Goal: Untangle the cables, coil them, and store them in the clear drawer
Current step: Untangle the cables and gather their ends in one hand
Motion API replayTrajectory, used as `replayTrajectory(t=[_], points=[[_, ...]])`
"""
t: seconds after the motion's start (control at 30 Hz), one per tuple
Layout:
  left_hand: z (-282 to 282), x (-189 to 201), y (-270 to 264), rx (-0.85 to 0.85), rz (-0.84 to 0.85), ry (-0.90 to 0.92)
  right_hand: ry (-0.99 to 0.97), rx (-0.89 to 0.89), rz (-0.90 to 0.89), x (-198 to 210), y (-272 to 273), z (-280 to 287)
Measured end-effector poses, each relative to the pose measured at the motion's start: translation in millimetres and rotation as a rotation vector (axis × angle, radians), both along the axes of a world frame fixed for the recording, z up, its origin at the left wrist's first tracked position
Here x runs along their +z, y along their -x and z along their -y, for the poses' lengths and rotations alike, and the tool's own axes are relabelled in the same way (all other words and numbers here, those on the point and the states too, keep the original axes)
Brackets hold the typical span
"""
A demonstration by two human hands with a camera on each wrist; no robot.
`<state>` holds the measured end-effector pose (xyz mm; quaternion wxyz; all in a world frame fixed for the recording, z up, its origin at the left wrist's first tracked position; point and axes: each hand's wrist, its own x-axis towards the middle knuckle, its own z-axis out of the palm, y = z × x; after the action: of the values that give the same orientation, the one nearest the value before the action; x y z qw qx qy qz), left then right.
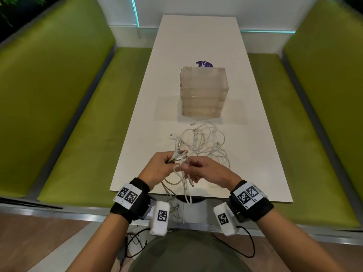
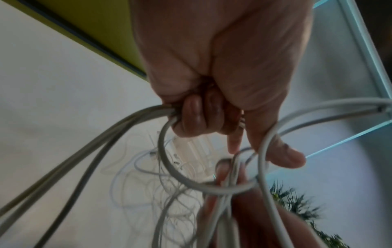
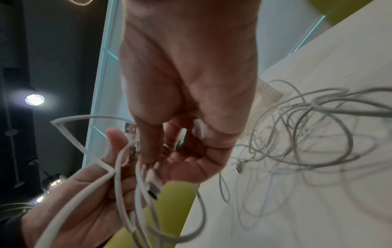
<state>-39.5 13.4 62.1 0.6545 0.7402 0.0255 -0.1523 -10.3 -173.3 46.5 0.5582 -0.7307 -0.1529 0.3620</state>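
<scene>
A tangle of white cables [image 1: 204, 144] lies on the white table [image 1: 255, 154], just in front of a clear drawer unit [image 1: 203, 91] whose drawers are closed. My left hand [image 1: 163, 165] grips a bunch of cable ends [image 2: 148, 114] with several plugs sticking out past its fingers [image 2: 191, 117]. My right hand [image 1: 193, 167] pinches one white cable [image 3: 151, 177] near its plug, right beside the left hand. Loops of cable [image 1: 182, 191] hang from both hands over the table's near edge.
Green bench seats [image 1: 78, 134] run along both sides of the table. A purple round sticker [image 1: 204, 64] shows behind the drawer unit. Black wires [image 1: 137, 244] trail from the wrist cameras near my body.
</scene>
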Motion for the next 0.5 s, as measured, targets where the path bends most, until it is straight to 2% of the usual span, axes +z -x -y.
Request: replayTrajectory(t=[0.13,0.3,0.5], points=[[-26,4,-8,0.101,0.052,-0.042,0.17,0.112,0.001,-10,6,12],[-52,12,-17,0.259,0.101,0.063,0.501,0.387,0.136,-29,25,11],[-44,18,-19,0.309,0.103,0.151,0.574,0.448,0.078,-40,39,4]])
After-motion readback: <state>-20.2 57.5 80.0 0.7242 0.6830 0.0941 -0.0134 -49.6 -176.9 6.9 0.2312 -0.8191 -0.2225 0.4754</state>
